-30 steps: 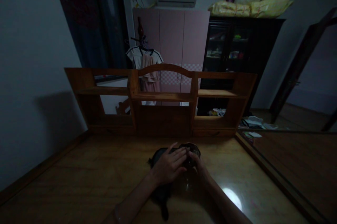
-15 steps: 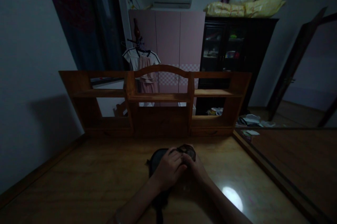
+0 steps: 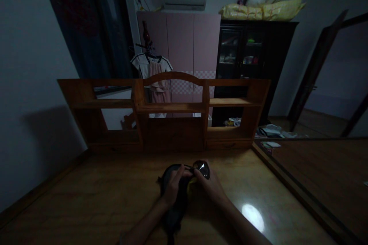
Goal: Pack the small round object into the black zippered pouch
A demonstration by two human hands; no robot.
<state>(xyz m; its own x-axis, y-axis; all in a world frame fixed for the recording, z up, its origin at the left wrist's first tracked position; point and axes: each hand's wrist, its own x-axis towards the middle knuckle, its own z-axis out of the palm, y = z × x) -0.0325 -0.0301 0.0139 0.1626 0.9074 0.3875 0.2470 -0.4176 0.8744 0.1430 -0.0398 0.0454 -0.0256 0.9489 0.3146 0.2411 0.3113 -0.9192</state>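
Note:
A pair of sunglasses [image 3: 204, 168] with a dark, shiny lens is held just over the wooden desk [image 3: 115, 191]. My right hand [image 3: 211, 185] grips it by the lens side, thumb across the front. The fingers of my left hand [image 3: 172, 187] close on a thin dark part at its left. Beneath my left hand lies a black zip case or pouch [image 3: 174, 216], with a strap toward the desk's near edge. Something yellow [image 3: 192, 184] shows between the case and my right hand; its kind is hard to make out in the dim light.
A wooden shelf unit [image 3: 169, 107] stands along the desk's back edge. The desk has a raised rim [image 3: 287, 183] on the right, and a white wall [image 3: 34, 84] borders the left. Light reflects off the desktop near my right forearm.
My left hand has moved a little left, away from my right hand, uncovering the shiny lens and something yellow. The sunglasses have turned. The view has shifted slightly.

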